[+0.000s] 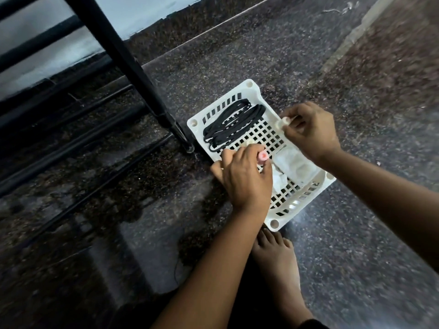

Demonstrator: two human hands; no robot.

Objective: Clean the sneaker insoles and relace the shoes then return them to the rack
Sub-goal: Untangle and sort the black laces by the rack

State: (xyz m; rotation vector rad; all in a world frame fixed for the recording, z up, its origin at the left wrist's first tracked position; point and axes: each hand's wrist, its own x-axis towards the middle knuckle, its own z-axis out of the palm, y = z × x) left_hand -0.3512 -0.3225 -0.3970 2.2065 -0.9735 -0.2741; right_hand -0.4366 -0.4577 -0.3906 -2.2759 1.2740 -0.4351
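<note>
Gripping pink-tipped item [263,156], left fingers [237,153] beside black laces [234,124] in basket [251,87], right fingers [292,112] pinching white piece [283,121]

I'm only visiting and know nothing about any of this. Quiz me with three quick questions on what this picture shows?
1. True or false: the black laces lie coiled inside the white basket.
2. Which hand holds the pink-tipped thing? A) left B) right
3. Fill in: just below the basket's near corner, the person's bare ____ rests on the floor.

Key
1. True.
2. A: the left hand grips it, while the right hand pinches a small white piece.
3. foot.
</note>
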